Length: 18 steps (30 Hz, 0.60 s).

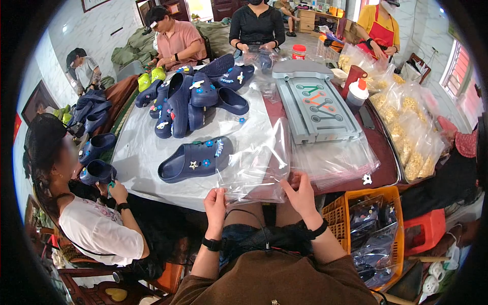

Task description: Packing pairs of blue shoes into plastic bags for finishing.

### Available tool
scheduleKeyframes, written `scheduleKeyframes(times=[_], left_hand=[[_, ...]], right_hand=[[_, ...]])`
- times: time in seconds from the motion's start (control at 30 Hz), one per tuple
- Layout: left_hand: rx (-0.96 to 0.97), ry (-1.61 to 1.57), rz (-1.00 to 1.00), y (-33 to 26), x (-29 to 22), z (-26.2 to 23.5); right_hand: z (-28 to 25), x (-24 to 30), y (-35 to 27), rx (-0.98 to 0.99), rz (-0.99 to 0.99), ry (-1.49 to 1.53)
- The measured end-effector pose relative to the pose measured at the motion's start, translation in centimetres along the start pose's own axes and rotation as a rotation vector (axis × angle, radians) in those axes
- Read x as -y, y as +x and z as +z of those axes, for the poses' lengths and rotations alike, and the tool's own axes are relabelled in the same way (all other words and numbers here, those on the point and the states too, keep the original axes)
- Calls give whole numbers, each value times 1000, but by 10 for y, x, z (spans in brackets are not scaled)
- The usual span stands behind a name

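1. Step in hand, as I read it: opening a clear plastic bag (259, 173) at the near table edge. Bagging of the clogs looks to be just starting; the bag appears empty.
2. Left hand (215, 199): pinched on the bag's near left corner, fingers closed on the film.
3. Right hand (301, 192): gripping the bag's near right edge, thumb on top. The hands are apart, with the bag's mouth stretched between them.
4. The bag lies flat on the white sheet (137, 152), hanging slightly over the table edge toward the person.
5. Nearest clog: a single navy clog (195, 160) with small charms, just beyond the bag to the left, sole down, apart from both hands.
6. More navy clogs sit in a pile (195, 99) further back, well apart from the bag.
7. A stack of clear bags (333, 160) lies just right of the one held, in front of a grey plastic jig (315, 101).
8. An orange crate (386, 195) at the person's right holds already bagged dark items.
9. Next move, judged: separate the two film layers until the mouth gapes, then free one hand to reach the single clog. The film is thin and clingy, so the pinch must shear the layers, not just pull.
10. Risk: letting go early lets the mouth collapse shut.
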<state>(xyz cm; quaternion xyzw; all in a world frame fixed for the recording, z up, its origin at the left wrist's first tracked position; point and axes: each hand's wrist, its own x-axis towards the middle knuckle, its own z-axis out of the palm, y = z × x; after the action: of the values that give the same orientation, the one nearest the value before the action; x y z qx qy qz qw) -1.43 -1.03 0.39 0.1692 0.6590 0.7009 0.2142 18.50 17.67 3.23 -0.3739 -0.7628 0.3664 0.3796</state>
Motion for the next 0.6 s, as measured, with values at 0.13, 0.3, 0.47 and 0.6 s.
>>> scheduleKeyframes(times=[0.13,0.3,0.47,0.6], left_hand=[[-5,-61,34,-4,0,9],[-63,-9,173,-15,-25,14],[-157,57,300,-13,-27,4],[-244,97,289,1,-16,-6]], right_hand=[[-18,10,-1,474,607,708],[-18,0,6,592,595,1121],[-8,-1,7,165,230,781],[-15,-1,5,-25,411,790]])
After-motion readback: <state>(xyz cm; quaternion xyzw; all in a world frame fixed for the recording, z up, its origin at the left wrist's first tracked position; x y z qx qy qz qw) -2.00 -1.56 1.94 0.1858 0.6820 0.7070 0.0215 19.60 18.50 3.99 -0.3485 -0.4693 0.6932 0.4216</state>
